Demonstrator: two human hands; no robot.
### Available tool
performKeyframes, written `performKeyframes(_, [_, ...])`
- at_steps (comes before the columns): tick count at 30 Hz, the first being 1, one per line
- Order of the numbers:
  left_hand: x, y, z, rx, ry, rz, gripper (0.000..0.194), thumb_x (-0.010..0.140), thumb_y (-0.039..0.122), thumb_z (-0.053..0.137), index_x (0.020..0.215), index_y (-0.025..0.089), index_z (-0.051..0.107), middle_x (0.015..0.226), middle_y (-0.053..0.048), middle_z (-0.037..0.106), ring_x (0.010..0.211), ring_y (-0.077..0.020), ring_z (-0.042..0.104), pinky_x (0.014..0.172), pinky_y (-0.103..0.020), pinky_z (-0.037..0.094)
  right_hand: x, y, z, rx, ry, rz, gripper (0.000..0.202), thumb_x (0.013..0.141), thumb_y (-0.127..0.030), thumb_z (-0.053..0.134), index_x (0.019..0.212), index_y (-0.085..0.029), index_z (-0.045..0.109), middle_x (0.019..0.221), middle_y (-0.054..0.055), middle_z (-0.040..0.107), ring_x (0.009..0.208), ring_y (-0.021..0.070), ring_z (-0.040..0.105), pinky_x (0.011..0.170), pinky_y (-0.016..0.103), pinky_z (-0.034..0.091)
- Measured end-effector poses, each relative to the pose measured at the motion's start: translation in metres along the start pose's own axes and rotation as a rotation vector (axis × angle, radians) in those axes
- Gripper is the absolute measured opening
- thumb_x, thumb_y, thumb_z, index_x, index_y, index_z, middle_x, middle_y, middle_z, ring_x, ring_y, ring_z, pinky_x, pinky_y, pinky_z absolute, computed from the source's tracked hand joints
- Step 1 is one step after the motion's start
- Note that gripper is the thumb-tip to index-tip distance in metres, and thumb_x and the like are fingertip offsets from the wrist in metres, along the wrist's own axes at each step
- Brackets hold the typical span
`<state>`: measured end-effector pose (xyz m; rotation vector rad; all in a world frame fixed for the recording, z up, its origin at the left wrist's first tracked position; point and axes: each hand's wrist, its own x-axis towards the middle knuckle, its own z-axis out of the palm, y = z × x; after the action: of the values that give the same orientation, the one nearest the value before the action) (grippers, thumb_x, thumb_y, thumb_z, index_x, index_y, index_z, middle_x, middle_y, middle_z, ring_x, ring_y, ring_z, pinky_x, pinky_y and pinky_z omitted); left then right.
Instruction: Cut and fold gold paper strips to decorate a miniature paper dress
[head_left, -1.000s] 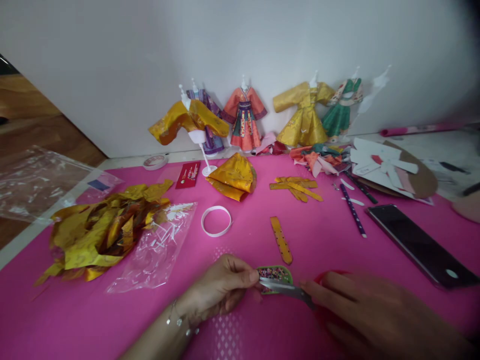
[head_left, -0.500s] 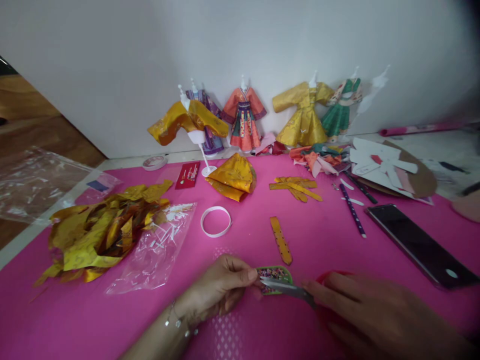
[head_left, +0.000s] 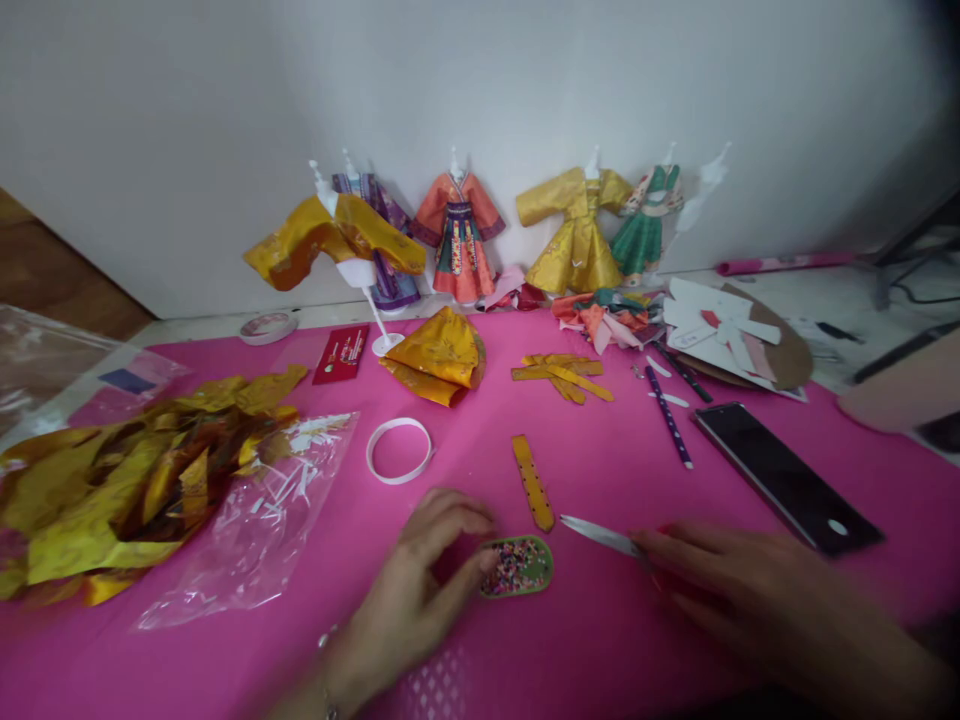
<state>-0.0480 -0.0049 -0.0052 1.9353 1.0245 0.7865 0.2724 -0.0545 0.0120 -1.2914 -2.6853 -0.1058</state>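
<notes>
My left hand (head_left: pixel 427 570) is beside a small green tray (head_left: pixel 550 568) of mixed colourful beads, thumb and fingers curved apart at its left edge, with nothing visible between them. Blurred by motion, my right hand (head_left: pixel 750 590) grips scissors (head_left: pixel 604 535); their blades are together and point left, above the tray's right side. A yellow strip (head_left: pixel 531 483) with a row of dark dots along it lies just behind the tray. Farther back left is a white ring (head_left: pixel 370 462).
Yellow scraps (head_left: pixel 82 500) and a plastic bag (head_left: pixel 247 550) lie left. Dressed doll stands (head_left: pixel 461 235) line the wall. A folded golden cloth (head_left: pixel 439 355) is mid-table. A phone (head_left: pixel 787 480), a dotted pen (head_left: pixel 669 415) and paper pieces (head_left: pixel 720 330) lie right.
My left fingers have parted and now reach the tray's left edge. The scissors have moved off the tray, away from my left hand. The view has shifted right.
</notes>
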Motion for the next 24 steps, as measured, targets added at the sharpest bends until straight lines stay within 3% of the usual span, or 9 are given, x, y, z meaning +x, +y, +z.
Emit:
performKeyframes(3, [-0.003,-0.002,0.001,0.221,-0.159,0.118,0.022,0.096,0.031,0.057,0.116,0.023,0.061,0.137,-0.009,0.06,0.138,-0.03,0.041,0.111,-0.049,0.038,0.002,-0.002,0.004,0.081,-0.049,0.031,0.031,0.092,-0.012,0.041,0.107,-0.021,0.067,0.085,0.004,0.071,0.058,0.0176,0.067,0.049,0.03,0.049])
performKeyframes(7, [-0.004,-0.006,0.003,0.354,-0.328,0.128,0.031,0.096,0.038,0.058,0.123,0.025,0.057,0.157,-0.006,0.042,0.152,-0.033,0.017,0.12,-0.059,0.024,0.004,-0.004,0.012,0.155,-0.09,0.072,0.027,0.09,-0.014,0.048,0.108,-0.024,0.066,0.082,0.001,0.068,0.062,0.0164,0.066,0.052,0.029,0.044])
performKeyframes(12, [-0.002,-0.007,0.004,0.362,-0.398,0.115,0.036,0.095,0.043,0.059,0.126,0.025,0.056,0.159,-0.006,0.04,0.153,-0.0339,0.011,0.122,-0.065,0.014,0.005,-0.003,0.02,0.17,-0.112,0.08,0.028,0.092,-0.017,0.05,0.115,-0.025,0.064,0.087,0.0,0.069,0.065,0.0145,0.065,0.053,0.029,0.041])
performKeyframes(24, [0.0,-0.007,0.006,0.402,-0.475,0.084,0.043,0.095,0.047,0.059,0.129,0.022,0.053,0.161,-0.008,0.034,0.153,-0.035,0.006,0.121,-0.067,0.015,0.007,-0.003,0.025,0.188,-0.142,0.092,0.029,0.093,-0.016,0.047,0.115,-0.026,0.064,0.087,-0.001,0.068,0.066,0.0164,0.066,0.054,0.032,0.037])
